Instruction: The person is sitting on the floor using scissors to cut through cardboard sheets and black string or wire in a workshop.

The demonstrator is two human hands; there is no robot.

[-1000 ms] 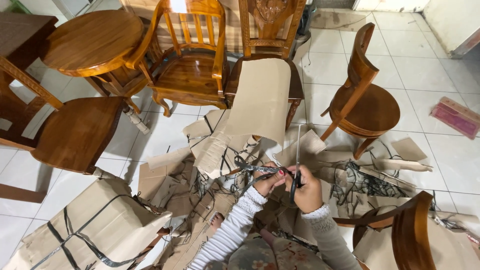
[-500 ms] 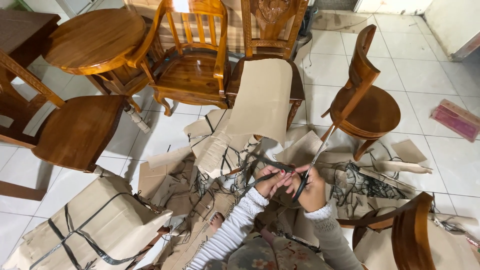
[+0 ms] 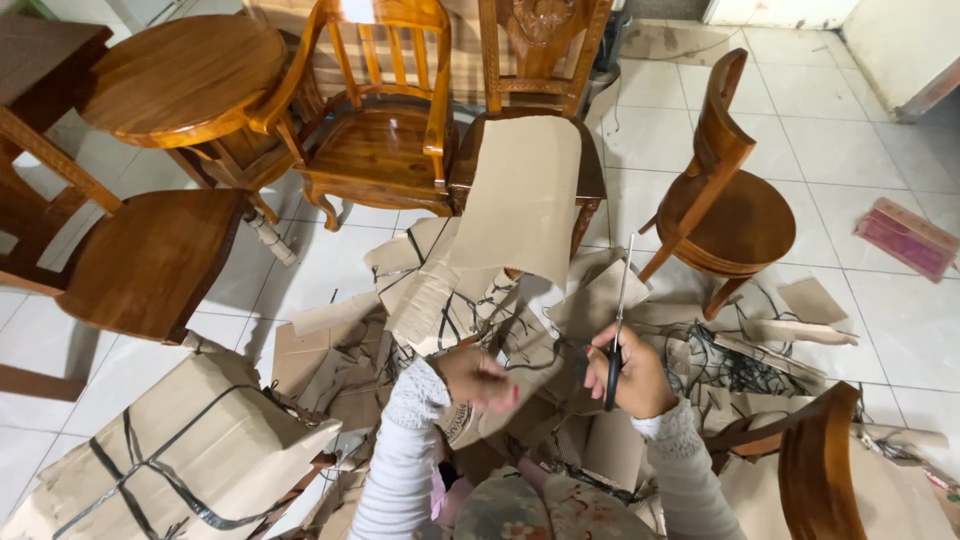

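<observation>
Brown cardboard wrapping [image 3: 520, 200] is lying draped over the chair seat just beyond the hands, and more torn cardboard [image 3: 420, 300] with black strapping [image 3: 720, 365] is littering the floor around them. The right hand [image 3: 630, 375] is gripping a pair of scissors [image 3: 617, 320], fingers clamped through the handles, the blades closed and pointing up and away. The left hand [image 3: 478, 378] is hovering beside it, well apart from the right, loosely curled; whether it is pinching anything cannot be told. Judging by this, the unwrapping step is in hand: strapping and card are being cut off furniture. The next cut is calling for the left hand to hold a strap taut while the blades open around it. No container is showing; a still-strapped wrapped bundle [image 3: 180, 450] is sitting left of the left hand, its contents hidden.
</observation>
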